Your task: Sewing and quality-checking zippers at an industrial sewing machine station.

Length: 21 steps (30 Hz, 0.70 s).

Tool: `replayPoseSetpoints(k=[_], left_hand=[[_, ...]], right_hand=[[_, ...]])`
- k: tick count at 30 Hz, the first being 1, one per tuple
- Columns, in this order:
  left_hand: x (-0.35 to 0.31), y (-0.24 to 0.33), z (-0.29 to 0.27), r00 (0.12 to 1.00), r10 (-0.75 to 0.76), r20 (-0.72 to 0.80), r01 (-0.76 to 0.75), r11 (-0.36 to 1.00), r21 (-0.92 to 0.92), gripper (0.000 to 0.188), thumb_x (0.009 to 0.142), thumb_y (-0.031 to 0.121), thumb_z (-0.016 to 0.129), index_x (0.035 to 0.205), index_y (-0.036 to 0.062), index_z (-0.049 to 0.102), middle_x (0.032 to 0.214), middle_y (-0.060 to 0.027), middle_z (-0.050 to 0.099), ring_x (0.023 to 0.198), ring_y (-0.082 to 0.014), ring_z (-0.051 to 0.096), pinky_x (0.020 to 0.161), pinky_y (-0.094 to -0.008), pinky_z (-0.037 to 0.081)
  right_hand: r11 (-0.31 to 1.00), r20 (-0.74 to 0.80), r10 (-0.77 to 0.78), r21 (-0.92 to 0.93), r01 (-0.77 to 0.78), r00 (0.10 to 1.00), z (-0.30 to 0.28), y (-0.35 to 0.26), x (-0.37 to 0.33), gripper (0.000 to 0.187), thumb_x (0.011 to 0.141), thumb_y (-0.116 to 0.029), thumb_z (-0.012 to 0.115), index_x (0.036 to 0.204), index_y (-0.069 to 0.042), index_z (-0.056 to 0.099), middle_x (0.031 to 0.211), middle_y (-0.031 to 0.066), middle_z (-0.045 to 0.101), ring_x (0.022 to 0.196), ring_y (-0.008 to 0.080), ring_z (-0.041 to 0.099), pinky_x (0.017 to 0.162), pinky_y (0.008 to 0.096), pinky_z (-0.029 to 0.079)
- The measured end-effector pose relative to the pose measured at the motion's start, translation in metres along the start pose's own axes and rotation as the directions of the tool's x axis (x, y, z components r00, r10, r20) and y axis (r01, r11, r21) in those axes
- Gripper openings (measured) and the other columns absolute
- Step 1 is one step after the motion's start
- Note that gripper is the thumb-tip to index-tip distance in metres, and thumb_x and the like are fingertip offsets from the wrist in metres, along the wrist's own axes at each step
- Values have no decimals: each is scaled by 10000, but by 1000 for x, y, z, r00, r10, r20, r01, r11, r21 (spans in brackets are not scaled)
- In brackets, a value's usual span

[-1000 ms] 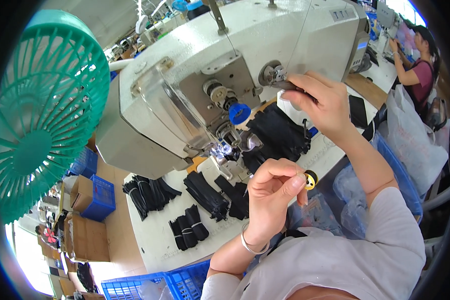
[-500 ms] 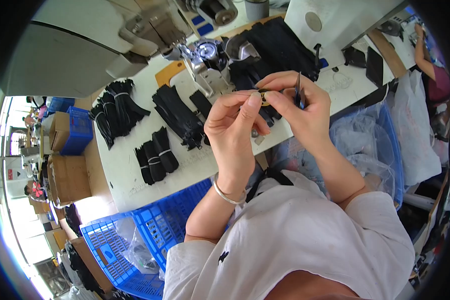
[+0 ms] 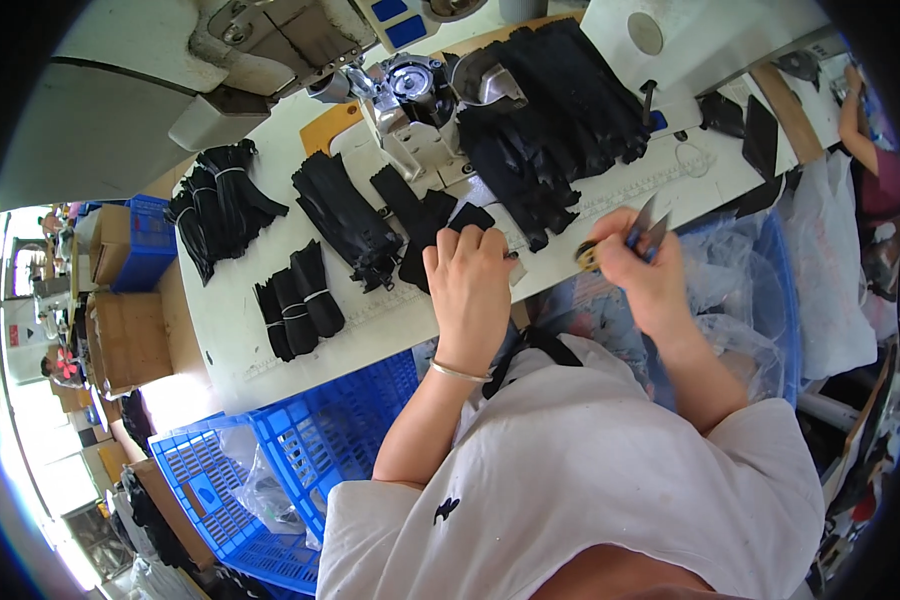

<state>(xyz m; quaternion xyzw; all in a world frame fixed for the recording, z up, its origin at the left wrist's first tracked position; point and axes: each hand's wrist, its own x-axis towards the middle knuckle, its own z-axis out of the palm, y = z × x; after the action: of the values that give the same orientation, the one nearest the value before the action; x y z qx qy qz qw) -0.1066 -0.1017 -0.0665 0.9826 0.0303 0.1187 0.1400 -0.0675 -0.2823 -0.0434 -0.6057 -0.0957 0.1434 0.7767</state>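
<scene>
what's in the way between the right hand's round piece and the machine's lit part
Seen from above, black strips lie between the round yellow-and-black piece in the right hand and the machine's lit part. They lie low on the white table, so the path above them looks open.

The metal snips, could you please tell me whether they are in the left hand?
No, the metal snips are in the right hand, with two blades showing above it.
</scene>
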Motion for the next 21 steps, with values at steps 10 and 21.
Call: replayPoseSetpoints(k=[10, 21], left_hand=[[-9, 17, -39, 937, -174, 303, 269, -193, -944, 145, 859, -7, 634, 993, -63, 628, 937, -90, 670, 850, -135, 644, 803, -254, 516], [-9, 9, -37, 963, -117, 244, 179, -399, -899, 252, 922, 69, 561, 1142, -49, 598, 1003, -111, 651, 873, -177, 602, 840, -302, 479]], right_hand=[[955, -76, -236, -202, 217, 969, 35, 12, 11, 131, 778, -65, 719, 869, -32, 631, 636, -73, 440, 577, 4, 334, 521, 174, 271], [986, -94, -153, -82, 145, 984, 42, -5, 24, 127, 781, -90, 729, 782, -42, 611, 670, -56, 496, 597, 23, 412, 535, 200, 319]])
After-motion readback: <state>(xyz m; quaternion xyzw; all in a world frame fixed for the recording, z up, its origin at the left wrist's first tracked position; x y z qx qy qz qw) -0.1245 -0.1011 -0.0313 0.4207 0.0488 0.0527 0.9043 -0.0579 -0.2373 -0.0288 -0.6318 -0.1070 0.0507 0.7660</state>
